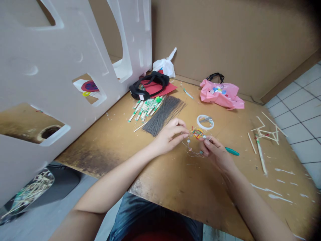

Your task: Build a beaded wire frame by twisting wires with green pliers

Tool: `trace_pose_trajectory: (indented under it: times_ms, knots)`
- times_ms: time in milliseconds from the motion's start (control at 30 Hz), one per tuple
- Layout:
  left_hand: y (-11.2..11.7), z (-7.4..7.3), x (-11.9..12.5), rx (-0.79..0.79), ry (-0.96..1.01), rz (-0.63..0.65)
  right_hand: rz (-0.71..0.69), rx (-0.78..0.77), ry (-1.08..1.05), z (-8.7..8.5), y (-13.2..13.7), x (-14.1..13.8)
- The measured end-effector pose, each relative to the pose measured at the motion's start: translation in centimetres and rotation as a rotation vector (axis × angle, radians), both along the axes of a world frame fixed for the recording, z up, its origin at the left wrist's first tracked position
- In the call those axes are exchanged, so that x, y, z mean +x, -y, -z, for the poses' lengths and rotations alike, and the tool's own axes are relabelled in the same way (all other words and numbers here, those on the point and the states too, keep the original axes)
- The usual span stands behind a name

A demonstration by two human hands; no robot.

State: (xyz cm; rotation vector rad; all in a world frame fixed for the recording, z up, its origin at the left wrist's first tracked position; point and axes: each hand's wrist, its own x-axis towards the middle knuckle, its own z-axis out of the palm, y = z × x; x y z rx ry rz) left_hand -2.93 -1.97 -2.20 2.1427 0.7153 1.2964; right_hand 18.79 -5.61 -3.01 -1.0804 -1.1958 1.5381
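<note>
My left hand (173, 135) pinches the left side of a thin wire loop strung with beads (190, 149). The right hand (216, 150) grips the opposite side of the same beaded wire, close to a pale bead. Both hold it above the table, with several loose loops hanging between them. Behind the wire lie coloured rubber bands (197, 133), red, yellow and green. Beyond my right hand is a round white lid-like ring (205, 122) with short grey wires in it. A tool's teal handle (232, 151) sticks out to the right; its other end is hidden.
Dark wires (163, 115) lie in a bundle beside wrapped chopsticks (145, 108). Behind them are a black headset strap (150, 85), red paper (172, 87) and a white bag (165, 67). A pink bag (222, 95), a stick frame (269, 134) and dried white glue (279, 198) are right. A white panel (82, 50) stands left.
</note>
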Motion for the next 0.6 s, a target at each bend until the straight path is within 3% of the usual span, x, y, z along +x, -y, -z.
trace_pose_trajectory:
  times_ms: [267, 600]
  knots:
    - [0.18, 0.15, 0.27, 0.013, 0.015, -0.048, -0.017, -0.013, 0.004, -0.46, 0.08, -0.16]
    - [0.17, -0.02, 0.19, -0.058, 0.068, 0.003, -0.035, -0.065, -0.039, -0.29, 0.15, 0.01]
